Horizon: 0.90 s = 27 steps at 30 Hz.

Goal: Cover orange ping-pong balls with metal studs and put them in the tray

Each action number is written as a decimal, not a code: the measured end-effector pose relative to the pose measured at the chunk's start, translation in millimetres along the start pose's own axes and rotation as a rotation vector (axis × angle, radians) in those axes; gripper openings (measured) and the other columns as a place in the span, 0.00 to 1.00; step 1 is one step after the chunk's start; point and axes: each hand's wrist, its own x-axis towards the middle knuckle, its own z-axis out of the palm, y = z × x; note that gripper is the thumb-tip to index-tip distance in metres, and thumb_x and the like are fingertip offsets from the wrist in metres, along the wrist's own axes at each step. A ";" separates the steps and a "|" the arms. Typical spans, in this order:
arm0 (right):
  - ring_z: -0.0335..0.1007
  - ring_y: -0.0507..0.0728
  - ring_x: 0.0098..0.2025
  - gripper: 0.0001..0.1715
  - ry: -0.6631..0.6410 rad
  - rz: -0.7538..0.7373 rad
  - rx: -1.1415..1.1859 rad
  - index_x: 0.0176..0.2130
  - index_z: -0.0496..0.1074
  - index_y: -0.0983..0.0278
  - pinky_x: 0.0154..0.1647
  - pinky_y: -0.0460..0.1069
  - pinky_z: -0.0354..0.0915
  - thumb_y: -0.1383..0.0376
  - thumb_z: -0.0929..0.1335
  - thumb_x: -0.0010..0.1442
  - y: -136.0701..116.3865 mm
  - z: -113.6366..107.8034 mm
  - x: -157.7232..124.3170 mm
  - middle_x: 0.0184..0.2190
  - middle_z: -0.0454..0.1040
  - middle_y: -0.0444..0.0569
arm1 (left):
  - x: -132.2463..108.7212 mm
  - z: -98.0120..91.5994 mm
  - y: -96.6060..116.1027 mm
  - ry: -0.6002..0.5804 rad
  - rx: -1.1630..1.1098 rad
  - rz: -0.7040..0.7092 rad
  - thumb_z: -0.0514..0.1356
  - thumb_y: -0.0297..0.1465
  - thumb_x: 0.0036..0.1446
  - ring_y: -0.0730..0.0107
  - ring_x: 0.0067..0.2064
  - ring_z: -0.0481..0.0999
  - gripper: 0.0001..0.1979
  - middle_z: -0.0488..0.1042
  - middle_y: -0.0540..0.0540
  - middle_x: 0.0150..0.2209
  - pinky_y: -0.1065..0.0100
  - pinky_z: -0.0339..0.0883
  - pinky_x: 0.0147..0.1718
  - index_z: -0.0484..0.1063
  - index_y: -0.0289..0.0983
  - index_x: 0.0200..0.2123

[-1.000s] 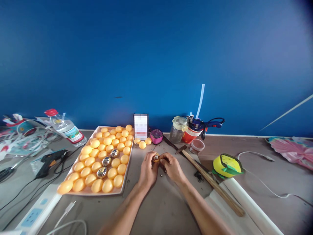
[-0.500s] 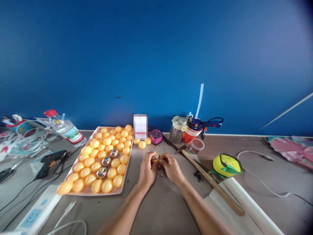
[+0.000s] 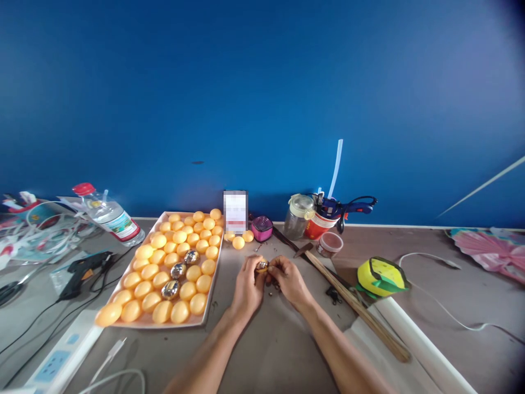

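My left hand (image 3: 248, 282) is closed around a small ball (image 3: 262, 266), shiny metallic on top with orange showing low on it. The fingers of my right hand (image 3: 287, 280) are pinched together at the ball's right side; whatever tiny thing they may grip is hidden. Small dark beads (image 3: 275, 285) lie on the table below and between the hands. To the left, a shallow white tray (image 3: 207, 323) holds many orange balls (image 3: 179, 312) and three shiny silver balls (image 3: 170, 290). A few loose orange balls (image 3: 238, 242) lie beyond my left hand.
A purple container (image 3: 262, 228), lidded jar (image 3: 298, 216) and red cup (image 3: 320, 225) line the wall. A hammer (image 3: 348, 295) lies right, by a yellow case (image 3: 379, 276). At left are a glue gun (image 3: 84, 271), water bottle (image 3: 115, 219) and power strip (image 3: 61, 355).
Both hands stay almost in place around the ball. The right fingers have shifted slightly right, and more dark beads show beneath them.
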 end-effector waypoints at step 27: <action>0.66 0.56 0.37 0.14 -0.058 -0.488 -0.613 0.37 0.69 0.63 0.41 0.51 0.61 0.72 0.67 0.48 3.0 -7.0 3.0 0.34 0.71 0.49 | 8.1 0.4 -1.7 0.173 -0.276 -0.301 0.58 0.34 0.53 0.67 0.41 0.72 0.17 0.70 0.44 0.41 0.65 0.66 0.42 0.63 0.37 0.46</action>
